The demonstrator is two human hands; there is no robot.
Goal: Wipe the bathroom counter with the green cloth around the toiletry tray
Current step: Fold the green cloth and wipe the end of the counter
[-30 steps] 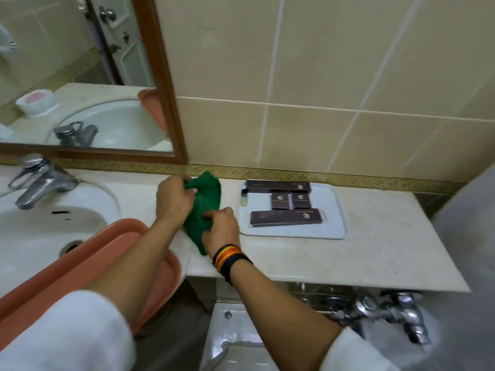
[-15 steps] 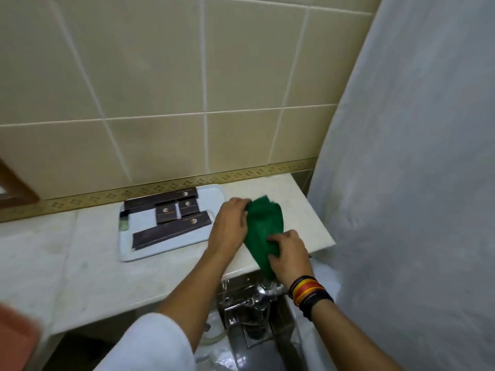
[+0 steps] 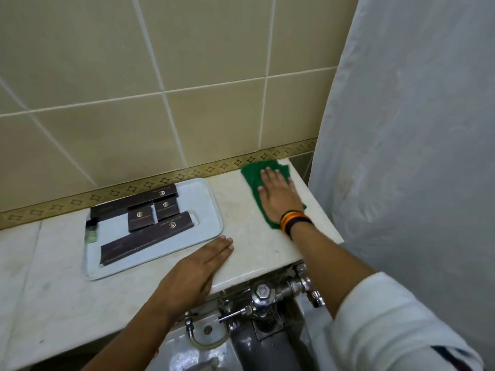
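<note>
The green cloth (image 3: 253, 174) lies spread on the pale marble counter (image 3: 251, 242) at its far right end, by the wall. My right hand (image 3: 277, 195) presses flat on top of it, fingers toward the wall, with striped bands at the wrist. My left hand (image 3: 199, 266) rests flat and empty on the counter's front edge, just right of the tray's near corner. The pale blue toiletry tray (image 3: 207, 207) sits left of the cloth and holds several dark brown boxes (image 3: 146, 238) and a small green bottle (image 3: 91, 232).
A white shower curtain (image 3: 415, 156) hangs right against the counter's end. Beige tiled wall with a gold patterned border (image 3: 166, 180) runs behind. Chrome flush valve and pipes (image 3: 263, 298) stick out below the counter's front edge, above a white toilet fixture (image 3: 187, 352).
Both hands held the bunched cloth above the counter's right end; now the cloth lies spread by the wall under my right hand, and my left hand has let go and rests on the counter.
</note>
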